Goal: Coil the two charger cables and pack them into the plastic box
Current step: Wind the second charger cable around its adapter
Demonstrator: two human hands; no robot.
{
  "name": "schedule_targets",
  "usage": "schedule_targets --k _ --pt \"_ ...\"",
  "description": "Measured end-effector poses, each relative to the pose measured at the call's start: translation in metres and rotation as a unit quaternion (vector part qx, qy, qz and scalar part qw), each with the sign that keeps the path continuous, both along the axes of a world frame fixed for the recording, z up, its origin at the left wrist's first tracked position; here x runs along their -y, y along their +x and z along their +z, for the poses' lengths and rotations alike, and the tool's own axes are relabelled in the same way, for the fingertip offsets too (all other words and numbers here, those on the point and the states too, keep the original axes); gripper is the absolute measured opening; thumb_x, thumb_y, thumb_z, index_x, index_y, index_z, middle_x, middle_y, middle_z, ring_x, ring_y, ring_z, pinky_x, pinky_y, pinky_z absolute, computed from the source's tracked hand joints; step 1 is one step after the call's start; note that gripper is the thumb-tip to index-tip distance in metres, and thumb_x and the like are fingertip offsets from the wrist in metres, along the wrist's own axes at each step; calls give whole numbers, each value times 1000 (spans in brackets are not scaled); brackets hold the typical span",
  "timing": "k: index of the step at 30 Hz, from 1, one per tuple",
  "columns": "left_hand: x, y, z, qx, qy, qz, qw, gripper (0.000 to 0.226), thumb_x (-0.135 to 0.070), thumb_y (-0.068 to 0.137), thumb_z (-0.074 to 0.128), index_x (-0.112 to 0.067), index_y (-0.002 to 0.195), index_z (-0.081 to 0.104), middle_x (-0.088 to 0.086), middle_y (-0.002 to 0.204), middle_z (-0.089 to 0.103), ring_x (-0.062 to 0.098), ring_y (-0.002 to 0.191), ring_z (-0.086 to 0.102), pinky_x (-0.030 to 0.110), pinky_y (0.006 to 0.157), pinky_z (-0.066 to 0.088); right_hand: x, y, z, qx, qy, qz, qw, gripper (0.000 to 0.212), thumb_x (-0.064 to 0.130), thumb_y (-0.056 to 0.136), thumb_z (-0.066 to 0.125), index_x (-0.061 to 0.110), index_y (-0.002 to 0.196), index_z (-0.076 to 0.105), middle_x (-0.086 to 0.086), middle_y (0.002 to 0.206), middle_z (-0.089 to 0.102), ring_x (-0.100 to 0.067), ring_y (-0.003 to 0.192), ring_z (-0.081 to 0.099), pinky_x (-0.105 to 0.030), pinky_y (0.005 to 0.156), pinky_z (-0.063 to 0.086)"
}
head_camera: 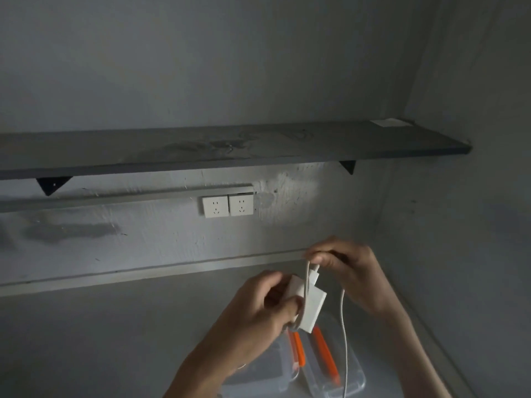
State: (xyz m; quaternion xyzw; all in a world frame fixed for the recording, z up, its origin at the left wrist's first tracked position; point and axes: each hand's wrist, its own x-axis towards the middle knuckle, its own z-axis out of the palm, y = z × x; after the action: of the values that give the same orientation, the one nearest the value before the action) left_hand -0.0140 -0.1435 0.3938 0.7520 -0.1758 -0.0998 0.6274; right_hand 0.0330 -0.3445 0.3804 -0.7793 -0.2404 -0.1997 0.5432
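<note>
My left hand (258, 305) grips a white charger brick (311, 307) above the desk. A white cable (344, 340) loops around the brick and hangs down past it toward the bottom of the view. My right hand (344, 268) pinches the cable at the top of its loop, just above the brick. Below both hands lies the clear plastic box (349, 380) with orange latches (324, 351); its clear lid (264, 369) sits beside it on the left. A second cable is not clearly visible.
A grey desk (115, 326) runs along the wall. Two white wall sockets (228, 205) sit above it. A dark shelf (230, 147) on black brackets spans the wall overhead. A side wall closes the right.
</note>
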Motion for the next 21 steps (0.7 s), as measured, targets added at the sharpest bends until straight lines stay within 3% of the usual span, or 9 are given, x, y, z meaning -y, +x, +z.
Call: schedule_targets --k 4,7,11,13,15,16,18,19,21 --pt "-7 0 1 -10 21 -10 1000 29 -20 76 61 -14 102 72 9 90 75 9 76 64 23 70 50 -13 0 -36 -137 85 65 985 36 57 76 70 22 70 73 7 68 70 -1 65 61 -18 62 48" --pt "-9 7 -4 -42 -39 26 998 25 -12 76 65 -10 99 73 9 88 76 11 77 66 21 68 52 -39 -12 -71 -207 150 6 967 37 42 82 63 11 64 67 -4 56 61 -11 59 53 -38 54 44" --pt "-13 34 -12 -74 -139 125 980 15 4 86 60 6 99 69 17 84 70 22 76 64 23 64 52 -71 -54 -103 -233 96 -21 968 29 33 94 50 24 78 71 3 41 48 -3 37 41 -17 43 33" --pt "-19 49 -18 -56 -125 210 968 17 7 89 57 3 99 70 16 85 73 22 74 67 23 60 55 -77 -75 -99 -208 -16 -34 977 23 29 91 55 45 86 72 17 51 61 2 43 53 -10 49 38" --pt "-25 59 -29 -28 -67 267 961 14 3 88 60 -4 93 71 9 79 73 19 69 66 27 60 55 -68 -83 -80 -141 -122 -80 979 45 23 82 65 68 80 64 44 70 61 15 60 60 -8 60 47" --pt "-28 61 -36 -17 -34 272 962 11 -2 86 62 -8 88 70 5 74 72 18 66 64 34 63 54 -60 -84 -65 -94 -157 -106 977 45 24 81 68 69 83 63 42 74 63 15 63 61 -11 61 51" --pt "-29 55 -45 -12 25 233 972 10 -18 78 61 -11 80 68 -1 66 68 16 62 60 44 67 52 -45 -82 -37 26 -227 -105 968 20 34 90 59 50 97 70 27 84 70 8 70 65 -17 62 53" --pt "-26 49 -49 -7 58 196 979 15 -24 74 59 -12 78 66 -3 64 66 14 60 59 45 67 52 -37 -75 -23 74 -254 -110 958 19 39 93 53 41 98 71 22 86 71 5 73 66 -19 62 52" --pt "-14 31 -51 5 108 106 988 19 -27 72 57 -14 83 66 -2 66 66 11 60 58 44 66 52 -22 -59 -1 103 -246 -131 955 19 45 92 53 36 97 69 21 86 72 4 74 68 -22 61 52"
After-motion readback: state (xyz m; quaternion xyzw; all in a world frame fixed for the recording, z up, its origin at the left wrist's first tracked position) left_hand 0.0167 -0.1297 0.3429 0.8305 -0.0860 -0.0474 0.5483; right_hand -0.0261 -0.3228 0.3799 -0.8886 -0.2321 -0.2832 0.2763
